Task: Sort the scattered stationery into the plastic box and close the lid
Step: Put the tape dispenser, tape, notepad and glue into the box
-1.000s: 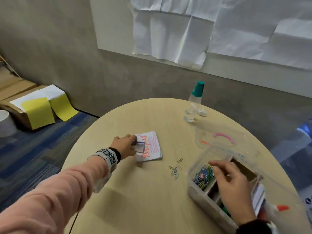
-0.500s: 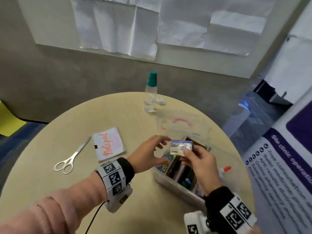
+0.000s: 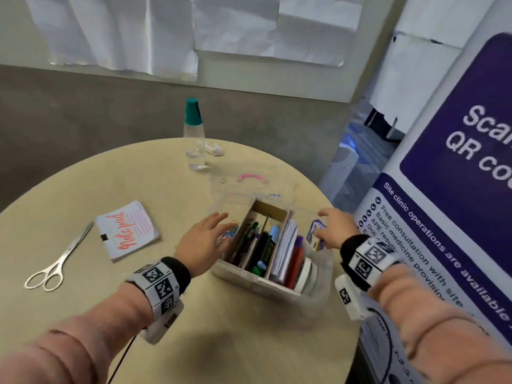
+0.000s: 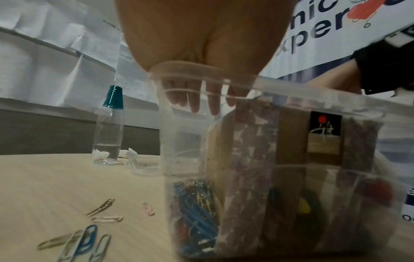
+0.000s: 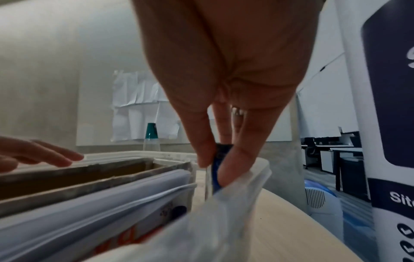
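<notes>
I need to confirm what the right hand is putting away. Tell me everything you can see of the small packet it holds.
The small packet is a flat, thin card-like pack with a blue-purple border and a pale printed face. The right hand pinches it on edge between thumb and fingertips, at the right end of the clear plastic box, beside the white paper stack. Its print is too blurred to read.

Head view looks down; wrist views sit low, sharing the plastic box [image 3: 273, 284].
</notes>
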Available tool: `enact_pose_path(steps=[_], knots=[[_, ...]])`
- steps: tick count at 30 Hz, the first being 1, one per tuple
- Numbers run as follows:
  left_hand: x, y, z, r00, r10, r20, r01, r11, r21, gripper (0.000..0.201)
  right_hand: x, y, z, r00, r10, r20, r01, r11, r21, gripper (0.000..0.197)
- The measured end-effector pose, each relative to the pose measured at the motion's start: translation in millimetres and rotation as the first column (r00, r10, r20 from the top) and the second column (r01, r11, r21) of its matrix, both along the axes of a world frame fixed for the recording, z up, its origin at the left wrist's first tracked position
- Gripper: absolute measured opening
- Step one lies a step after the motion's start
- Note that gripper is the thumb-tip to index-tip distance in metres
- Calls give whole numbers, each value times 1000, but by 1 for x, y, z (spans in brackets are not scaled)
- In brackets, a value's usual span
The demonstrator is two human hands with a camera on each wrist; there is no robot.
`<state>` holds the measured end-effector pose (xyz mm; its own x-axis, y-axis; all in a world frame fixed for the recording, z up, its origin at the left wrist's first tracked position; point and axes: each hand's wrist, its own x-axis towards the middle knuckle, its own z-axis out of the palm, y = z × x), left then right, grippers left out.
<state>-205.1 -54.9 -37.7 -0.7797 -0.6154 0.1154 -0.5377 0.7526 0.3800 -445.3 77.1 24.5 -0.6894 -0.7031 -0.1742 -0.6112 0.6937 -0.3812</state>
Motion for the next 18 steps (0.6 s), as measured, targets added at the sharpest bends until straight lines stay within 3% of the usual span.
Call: enact_pose_path(steps=[4, 7, 12, 18], knots=[[0, 1, 1, 1000, 12, 1, -12, 1000, -2, 39, 5, -12, -3, 985, 124, -119, -93, 967, 237, 23], [0, 1, 0, 1000, 8, 10, -8, 1000, -5, 37, 8, -13, -7, 962, 174, -211, -85, 924, 374, 12], [0, -1, -1, 1000, 0, 23, 0, 1000, -11, 36, 13, -17, -10, 910, 238, -339, -62, 888, 456, 26], [-1, -2, -3, 1000, 3, 18, -3, 1000, -27, 35, 8, -13, -10, 920, 272, -283, -126, 888, 441, 14]])
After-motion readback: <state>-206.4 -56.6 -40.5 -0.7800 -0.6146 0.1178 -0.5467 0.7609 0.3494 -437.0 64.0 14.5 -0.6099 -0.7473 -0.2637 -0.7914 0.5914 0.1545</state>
